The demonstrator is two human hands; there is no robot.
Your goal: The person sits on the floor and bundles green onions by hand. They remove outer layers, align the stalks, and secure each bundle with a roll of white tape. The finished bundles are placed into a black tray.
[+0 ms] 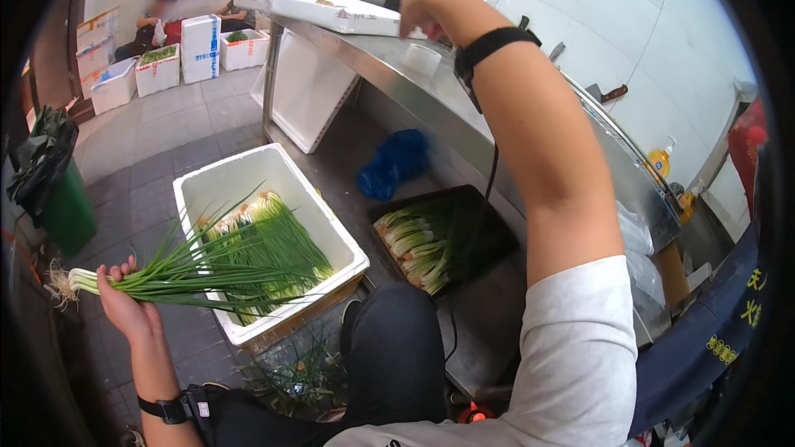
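My left hand grips a bunch of scallions near the white ends. Their tangled roots point left, and the green tops stretch over the rim of a white foam box. More scallions lie inside that box. My right hand is raised over the steel counter, beside a white foam lid. Its fingers are bent and partly hidden by the wrist, so whether they hold anything is unclear. A roll of clear tape sits on the counter just below it.
Under the counter are a dark tray of scallions and a blue plastic bag. Loose green trimmings litter the floor by my knee. A green bin stands left. Two people sit at the back among foam boxes. Knives hang on the wall.
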